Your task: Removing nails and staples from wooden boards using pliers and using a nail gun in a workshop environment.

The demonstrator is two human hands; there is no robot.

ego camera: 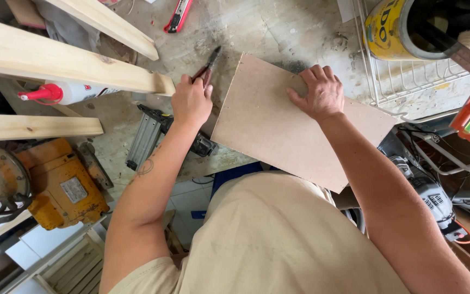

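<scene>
Right now my left hand (pixel 191 100) has a closed grip on a red-handled cutting tool (pixel 206 68) at the brown board's (pixel 289 122) left edge, my right hand (pixel 319 92) lies flat and open pinning that board over the desk's (pixel 257 30) near edge, mid-scoring I'd say, so steady pressure matters.

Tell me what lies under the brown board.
The brown board rests on the dusty workbench, its near corner overhanging. The right hand presses on top. Whatever lies beneath is covered.
</scene>
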